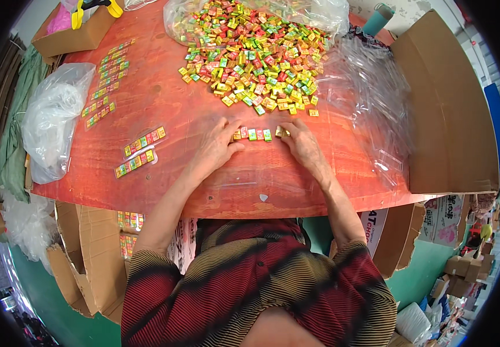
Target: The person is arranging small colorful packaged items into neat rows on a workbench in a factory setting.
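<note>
A short row of small red, green and yellow boxes [252,134] lies on the red table between my hands. My left hand [218,146] is at the row's left end, thumb and fingers closed around the end box, which they partly cover. On the other side, my right hand [302,143] pinches small yellow boxes [283,132], a little apart from the row. Beyond the hands spreads a large heap of similar boxes [255,61]. Two filled clear strip packs [140,152] lie to the left of my left forearm.
Several box rows [108,81] lie at the far left beside a clear plastic bag [59,115]. Clear plastic trays [371,87] pile up at the right, against a tall cardboard box [446,110]. A teal bottle [378,20] and an open carton [76,37] stand at the back.
</note>
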Action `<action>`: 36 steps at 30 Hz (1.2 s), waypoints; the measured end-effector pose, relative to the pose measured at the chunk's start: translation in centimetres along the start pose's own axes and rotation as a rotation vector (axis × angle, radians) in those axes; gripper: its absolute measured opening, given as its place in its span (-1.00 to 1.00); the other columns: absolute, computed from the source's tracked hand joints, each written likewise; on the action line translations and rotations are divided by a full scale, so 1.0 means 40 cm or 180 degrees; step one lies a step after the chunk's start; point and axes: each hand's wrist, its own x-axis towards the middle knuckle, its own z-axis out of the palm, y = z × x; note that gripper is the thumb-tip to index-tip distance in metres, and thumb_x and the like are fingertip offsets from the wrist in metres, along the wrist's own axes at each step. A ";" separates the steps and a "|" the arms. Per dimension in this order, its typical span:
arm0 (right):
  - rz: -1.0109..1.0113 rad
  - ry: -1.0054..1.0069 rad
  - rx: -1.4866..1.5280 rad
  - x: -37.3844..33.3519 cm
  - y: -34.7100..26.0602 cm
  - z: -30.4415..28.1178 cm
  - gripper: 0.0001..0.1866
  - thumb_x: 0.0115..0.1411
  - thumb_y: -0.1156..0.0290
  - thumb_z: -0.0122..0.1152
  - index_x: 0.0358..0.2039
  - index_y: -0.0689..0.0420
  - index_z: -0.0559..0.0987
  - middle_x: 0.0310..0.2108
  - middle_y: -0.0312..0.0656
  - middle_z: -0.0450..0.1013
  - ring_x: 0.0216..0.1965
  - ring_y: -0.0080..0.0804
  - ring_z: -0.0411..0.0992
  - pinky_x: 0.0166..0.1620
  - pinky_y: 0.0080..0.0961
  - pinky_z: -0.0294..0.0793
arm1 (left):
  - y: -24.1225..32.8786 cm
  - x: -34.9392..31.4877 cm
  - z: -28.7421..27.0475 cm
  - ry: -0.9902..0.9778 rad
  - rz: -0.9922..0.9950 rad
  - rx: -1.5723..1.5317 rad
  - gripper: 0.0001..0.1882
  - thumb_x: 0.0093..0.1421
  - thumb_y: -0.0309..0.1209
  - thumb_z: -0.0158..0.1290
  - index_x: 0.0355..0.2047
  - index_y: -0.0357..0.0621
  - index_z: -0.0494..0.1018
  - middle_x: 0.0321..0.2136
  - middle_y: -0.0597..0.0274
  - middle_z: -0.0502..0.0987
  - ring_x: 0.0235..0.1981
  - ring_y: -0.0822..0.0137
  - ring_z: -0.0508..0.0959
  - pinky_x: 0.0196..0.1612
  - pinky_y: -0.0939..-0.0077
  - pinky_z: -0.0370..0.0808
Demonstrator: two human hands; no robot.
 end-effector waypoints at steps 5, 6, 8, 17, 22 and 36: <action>-0.0409 -0.0087 0.0220 0.010 -0.008 0.003 -0.61 -0.05 0.57 0.16 -0.13 0.18 0.43 -0.21 -0.04 0.36 -0.16 -0.07 0.35 -0.13 -0.31 0.37 | 0.007 0.000 0.003 -0.0040 -0.0053 0.0040 -0.45 -0.05 -0.42 0.15 -0.01 -0.08 0.28 -0.20 0.06 0.31 -0.19 0.04 0.39 -0.16 0.27 0.36; -0.0445 -0.0098 0.0379 0.008 0.001 -0.001 -0.60 -0.05 0.57 0.16 -0.13 0.17 0.43 -0.21 -0.04 0.37 -0.16 -0.06 0.35 -0.13 -0.30 0.36 | 0.010 -0.001 -0.001 -0.0044 -0.0050 0.0039 -0.45 -0.05 -0.42 0.15 -0.01 -0.08 0.28 -0.20 0.06 0.31 -0.19 0.04 0.39 -0.16 0.27 0.36; -0.0123 -0.0066 0.0187 -0.001 0.006 -0.028 -0.59 -0.07 0.55 0.18 -0.12 0.17 0.43 -0.20 -0.05 0.36 -0.16 -0.07 0.35 -0.13 -0.30 0.36 | 0.014 -0.004 -0.014 0.0013 -0.0021 -0.0111 -0.45 -0.06 -0.44 0.15 -0.02 -0.09 0.28 -0.19 0.07 0.30 -0.19 0.05 0.40 -0.15 0.28 0.36; 0.0171 -0.0430 -0.0284 0.006 -0.092 0.013 -0.48 -0.11 0.49 0.24 -0.06 0.07 0.39 -0.15 -0.11 0.33 -0.21 -0.17 0.39 -0.18 -0.36 0.42 | -0.010 0.009 -0.013 -0.0221 0.0078 -0.0197 -0.49 -0.07 -0.49 0.15 -0.06 -0.13 0.31 -0.22 0.07 0.32 -0.20 0.09 0.41 -0.16 0.34 0.36; -0.0313 -0.0317 0.0056 0.024 -0.069 0.040 -0.57 -0.09 0.52 0.20 -0.12 0.07 0.42 -0.21 -0.12 0.34 -0.22 -0.13 0.39 -0.24 -0.33 0.43 | -0.015 0.029 -0.004 -0.0395 0.0353 -0.0134 -0.58 -0.08 -0.50 0.13 -0.14 -0.15 0.38 -0.27 0.10 0.34 -0.23 0.07 0.42 -0.20 0.30 0.37; -0.0259 -0.0304 -0.0095 0.026 -0.066 0.043 -0.60 -0.06 0.54 0.18 -0.13 0.08 0.43 -0.26 -0.11 0.34 -0.27 -0.08 0.39 -0.26 -0.31 0.42 | -0.024 0.039 -0.008 -0.0591 0.0220 0.0084 -0.59 -0.09 -0.58 0.10 -0.16 -0.22 0.34 -0.28 0.06 0.33 -0.19 0.04 0.39 -0.15 0.30 0.34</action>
